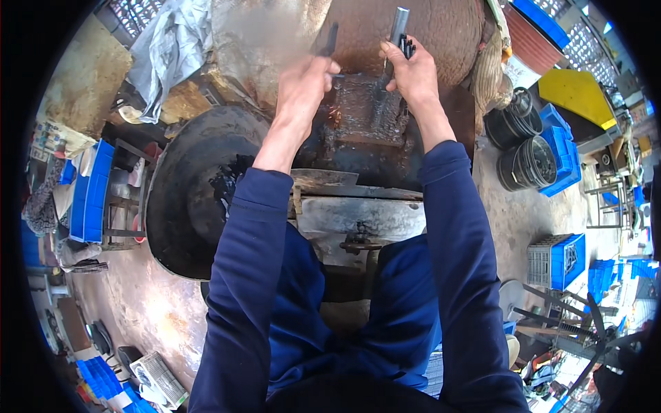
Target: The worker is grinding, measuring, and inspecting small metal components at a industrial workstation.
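Note:
My left hand (301,88) is closed, with a slim dark piece (331,41) sticking up beyond its fingers; blur hides what kind of piece it is. To its right, my right hand (416,72) grips a grey metal rod (399,26) that stands upright, slightly tilted. Several short black pieces (407,47) stick out by the thumb and fingers of that hand. Between and below both hands sits a grimy, crusted metal block (368,110). Small orange specks show on its left side, next to my left wrist.
Behind the block rises a large brown rounded surface (441,27). A wide black basin (179,199) with dark pieces stands at my left. Black buckets (527,165) and a blue crate (566,155) are on the right; another blue crate (89,199) is far left.

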`<state>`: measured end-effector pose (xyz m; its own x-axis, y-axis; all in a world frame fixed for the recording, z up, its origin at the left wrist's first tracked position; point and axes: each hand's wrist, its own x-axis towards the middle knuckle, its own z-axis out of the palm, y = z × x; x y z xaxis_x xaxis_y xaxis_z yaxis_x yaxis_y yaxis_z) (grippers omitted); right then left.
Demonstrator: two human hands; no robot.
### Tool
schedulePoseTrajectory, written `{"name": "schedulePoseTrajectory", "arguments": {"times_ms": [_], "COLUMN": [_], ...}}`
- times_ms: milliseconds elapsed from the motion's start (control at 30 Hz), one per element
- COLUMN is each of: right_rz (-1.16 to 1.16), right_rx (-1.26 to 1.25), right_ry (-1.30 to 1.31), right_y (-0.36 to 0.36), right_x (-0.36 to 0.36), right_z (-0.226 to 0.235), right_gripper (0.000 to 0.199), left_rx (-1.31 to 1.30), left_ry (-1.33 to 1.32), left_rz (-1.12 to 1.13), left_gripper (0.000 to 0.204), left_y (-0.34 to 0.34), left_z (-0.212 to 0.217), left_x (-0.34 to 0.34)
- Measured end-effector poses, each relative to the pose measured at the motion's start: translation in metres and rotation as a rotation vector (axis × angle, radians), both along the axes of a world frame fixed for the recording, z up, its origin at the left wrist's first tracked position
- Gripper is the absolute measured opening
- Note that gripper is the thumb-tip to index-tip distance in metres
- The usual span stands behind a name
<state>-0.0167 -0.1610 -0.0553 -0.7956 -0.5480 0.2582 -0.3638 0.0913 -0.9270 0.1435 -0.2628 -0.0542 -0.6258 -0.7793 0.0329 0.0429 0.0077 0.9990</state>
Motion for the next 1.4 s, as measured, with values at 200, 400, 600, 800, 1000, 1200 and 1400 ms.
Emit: {"name": "schedulePoseTrajectory", "arguments": {"times_ms": [200, 400, 600, 800, 1000, 1200, 1400], "right_rz": [0.030, 0.066, 0.017, 0.036, 0.018, 0.031, 0.038], "right_rx": [0.003, -0.054, 0.017, 0.013, 0.034, 0.006, 0.001], "right_ry": [-0.009, 0.008, 0.036, 0.033, 0.044, 0.016, 0.020], "right_y": [-0.001, -0.007, 0.001, -0.007, -0.006, -0.007, -0.006], "right_x": [-0.001, -0.009, -0.021, -0.003, -0.003, 0.000, -0.001], "right_z": [0.000, -0.012, -0.010, -0.005, -0.006, -0.003, -0.005], "right_gripper": [0.034, 0.039, 0.044, 0.033, 0.032, 0.036, 0.039], "left_rx": [0.015, -0.013, -0.147, -0.141, -0.106, -0.061, -0.067], "left_ry": [-0.113, -0.111, -0.147, -0.154, -0.159, -0.121, -0.119], "left_rz": [0.018, 0.023, 0.019, 0.032, 0.022, 0.012, 0.014], "left_gripper": [0.020, 0.020, 0.032, 0.035, 0.035, 0.032, 0.031], "left_y": [-0.018, -0.007, 0.011, 0.020, 0.029, 0.030, 0.031], "left_z": [-0.044, -0.049, -0.051, -0.044, -0.038, -0.032, -0.029], "left_x": [0.003, 0.000, -0.022, -0.024, -0.026, -0.024, -0.022]}}
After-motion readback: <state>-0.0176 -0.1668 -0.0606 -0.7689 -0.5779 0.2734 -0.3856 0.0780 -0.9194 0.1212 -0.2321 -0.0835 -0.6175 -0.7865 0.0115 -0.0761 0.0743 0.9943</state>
